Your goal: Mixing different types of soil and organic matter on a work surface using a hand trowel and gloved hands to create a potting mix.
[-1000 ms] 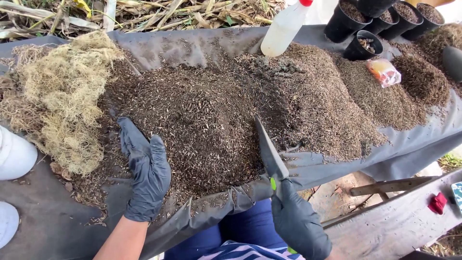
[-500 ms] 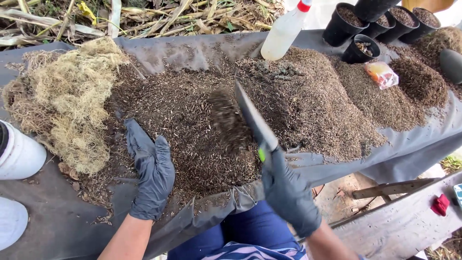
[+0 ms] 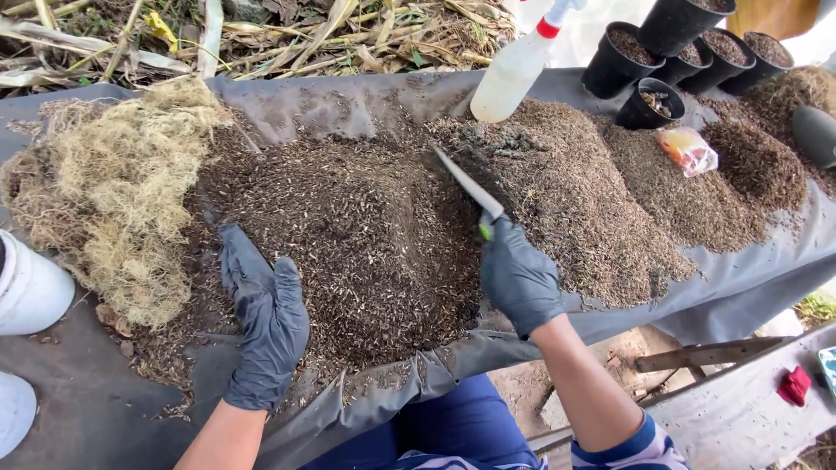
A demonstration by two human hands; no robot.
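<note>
A big dark pile of chopped potting mix (image 3: 348, 235) lies on a grey sheet (image 3: 331, 104). My left hand (image 3: 266, 318), in a black glove, rests flat and open on the pile's left slope. My right hand (image 3: 518, 274), also gloved, grips the green handle of a narrow metal trowel (image 3: 466, 187). Its blade points up and left, edge-on, into the seam between the dark pile and a browner pile (image 3: 575, 200) to the right.
A heap of pale dry fibre (image 3: 113, 191) lies at the left. A white spray bottle (image 3: 518, 70), several black pots (image 3: 662, 61) and a small plastic bag (image 3: 688, 150) stand at the back right. White containers (image 3: 30, 292) sit at the left edge. Wooden planks (image 3: 705, 352) lie lower right.
My right hand has carried the trowel up and away from the near edge, into the mix between the piles. My left hand has stayed flat on the dark pile.
</note>
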